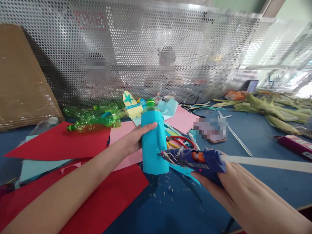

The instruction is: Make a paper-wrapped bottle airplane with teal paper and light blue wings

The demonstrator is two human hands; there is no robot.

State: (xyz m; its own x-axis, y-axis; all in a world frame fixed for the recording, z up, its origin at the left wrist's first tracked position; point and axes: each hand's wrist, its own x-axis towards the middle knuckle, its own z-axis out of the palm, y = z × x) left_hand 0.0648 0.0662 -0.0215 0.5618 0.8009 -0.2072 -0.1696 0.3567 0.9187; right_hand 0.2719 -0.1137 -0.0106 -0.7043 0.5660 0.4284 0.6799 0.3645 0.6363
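Note:
A plastic bottle with a green cap, wrapped in bright blue paper [151,146], stands upright at the middle of the table. My left hand [136,138] grips it from the left side, thumb across its front, other fingers hidden behind. The paper's free edge curls outward along the bottle's right side. In my right hand [226,182] is a dark blue hot glue gun [202,162], with a long white glue stick coming out of its back. The nozzle, with glue strings on it, points left and is at or very near the paper's edge.
Red paper sheets [104,201] and green plastic bottles [97,122] lie to the left. Behind the wrapped bottle are pink paper [184,118] and red-handled scissors [182,141]. A phone [216,139], a purple tube [296,145] and corn husks [265,107] lie right. A perforated metal screen [146,42] stands behind.

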